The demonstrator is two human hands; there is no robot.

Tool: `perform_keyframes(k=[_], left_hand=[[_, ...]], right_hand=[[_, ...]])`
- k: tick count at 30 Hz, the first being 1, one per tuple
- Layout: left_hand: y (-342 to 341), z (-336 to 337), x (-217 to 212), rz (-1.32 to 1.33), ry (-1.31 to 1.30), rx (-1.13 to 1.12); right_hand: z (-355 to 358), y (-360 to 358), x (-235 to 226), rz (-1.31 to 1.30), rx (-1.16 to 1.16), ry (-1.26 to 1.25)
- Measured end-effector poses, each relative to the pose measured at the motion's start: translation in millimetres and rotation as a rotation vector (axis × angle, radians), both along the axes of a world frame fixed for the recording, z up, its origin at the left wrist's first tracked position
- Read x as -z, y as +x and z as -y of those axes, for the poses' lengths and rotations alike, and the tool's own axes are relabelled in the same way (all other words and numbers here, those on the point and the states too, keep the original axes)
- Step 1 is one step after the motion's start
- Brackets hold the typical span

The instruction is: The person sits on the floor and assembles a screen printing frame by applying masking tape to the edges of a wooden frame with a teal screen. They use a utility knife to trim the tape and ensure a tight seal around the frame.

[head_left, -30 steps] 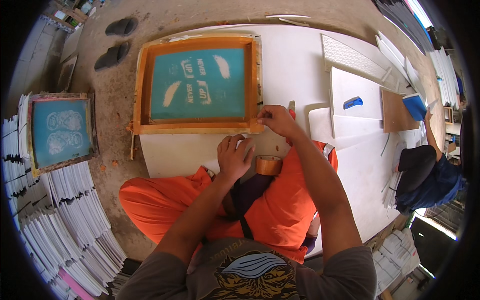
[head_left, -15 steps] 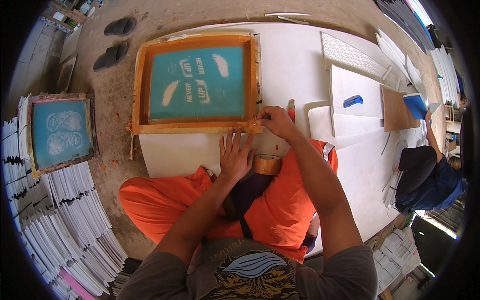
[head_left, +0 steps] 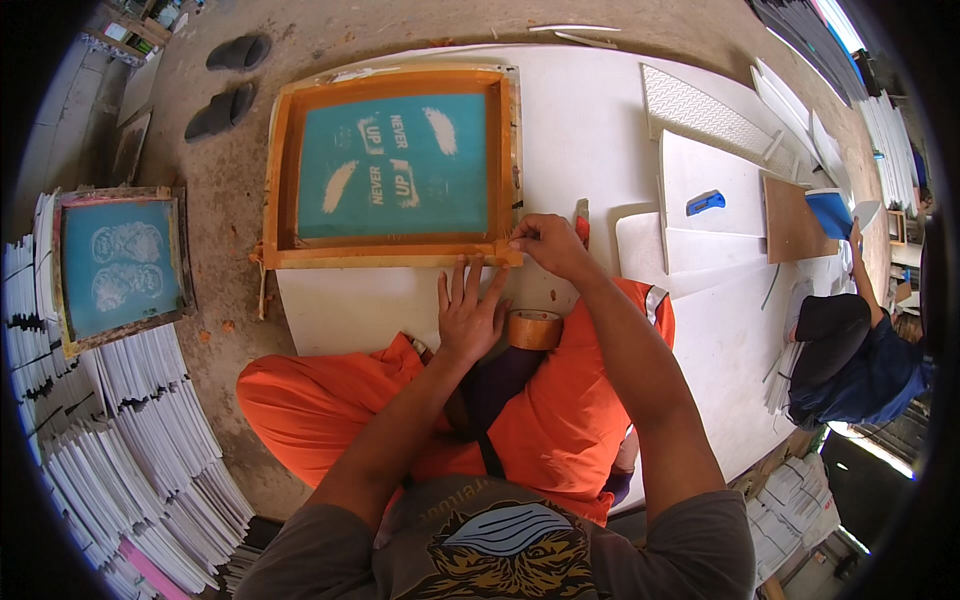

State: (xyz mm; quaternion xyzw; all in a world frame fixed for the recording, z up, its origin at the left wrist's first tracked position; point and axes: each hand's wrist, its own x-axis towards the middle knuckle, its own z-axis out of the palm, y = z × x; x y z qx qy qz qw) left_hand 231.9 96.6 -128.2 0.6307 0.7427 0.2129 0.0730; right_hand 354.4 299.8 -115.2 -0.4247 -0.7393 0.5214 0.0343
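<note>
A screen-printing frame (head_left: 395, 250), its wood covered in brown tape and its mesh blue-green with pale lettering, lies on a white board in front of me. My left hand (head_left: 472, 312) rests with spread fingers, their tips on the frame's near edge towards its right end. At the near right corner, my right hand (head_left: 550, 243) is closed in a pinch on the end of a strip of brown packing tape (head_left: 510, 255); the fingers partly hide it. A roll of brown packing tape (head_left: 535, 329) stands by my lap, just right of my left hand.
A red-tipped tool (head_left: 582, 222) lies beyond my right hand. Farther right, a blue utility knife (head_left: 706, 203) lies on white sheets (head_left: 690, 160) beside a brown board (head_left: 795, 220). A seated person (head_left: 850, 340) holds something blue. A second screen (head_left: 118, 262) leans by stacked sheets (head_left: 150, 420) at left.
My right fingertips have shifted very slightly at the frame's corner, and a bright glint there is gone. My left hand and the frame stay in place.
</note>
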Motion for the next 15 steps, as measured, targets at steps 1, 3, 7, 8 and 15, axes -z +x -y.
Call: perform_keyframes(k=[1, 3, 7, 8, 15], left_hand=[[-0.1, -0.1, 0.2, -0.001, -0.001, -0.001], [-0.3, -0.8, 0.7, -0.004, -0.001, 0.001], [-0.5, -1.3, 0.7, -0.001, -0.007, 0.000], [-0.6, -1.3, 1.1, -0.002, -0.006, 0.000], [-0.5, -2.1, 1.4, -0.008, -0.006, -0.004]], right_hand=[[0.4, -0.7, -1.5, 0.006, 0.000, -0.002], [0.9, -1.2, -4.4, 0.018, 0.001, -0.004], [1.9, -1.3, -8.0, 0.001, 0.003, 0.008], [2.1, -1.2, -7.4, -0.002, 0.004, 0.015], [2.7, -1.5, -7.9, -0.008, 0.009, 0.011]])
